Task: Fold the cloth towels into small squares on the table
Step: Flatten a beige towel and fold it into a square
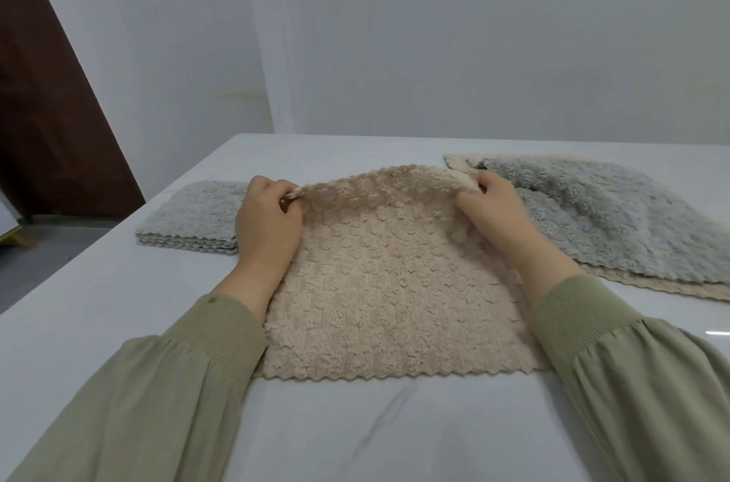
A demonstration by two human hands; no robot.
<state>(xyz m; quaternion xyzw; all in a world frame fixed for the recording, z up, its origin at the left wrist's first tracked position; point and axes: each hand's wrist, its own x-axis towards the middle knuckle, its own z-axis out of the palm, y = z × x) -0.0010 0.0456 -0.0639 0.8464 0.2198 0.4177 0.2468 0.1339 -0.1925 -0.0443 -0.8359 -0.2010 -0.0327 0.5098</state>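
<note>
A beige fluffy towel (379,284) lies spread on the white table (98,303) in front of me, its zigzag near edge towards me. My left hand (266,220) pinches the towel's far left corner. My right hand (495,210) pinches the far right corner. Both far corners are lifted off the table, so the far edge curls up and arches between my hands. A stack of folded grey towels (193,218) sits just left of my left hand.
An unfolded grey towel (616,220) lies loosely on another beige towel (671,290) at the right, close to my right hand. A white wall stands behind the table. A dark brown door (47,106) is at far left.
</note>
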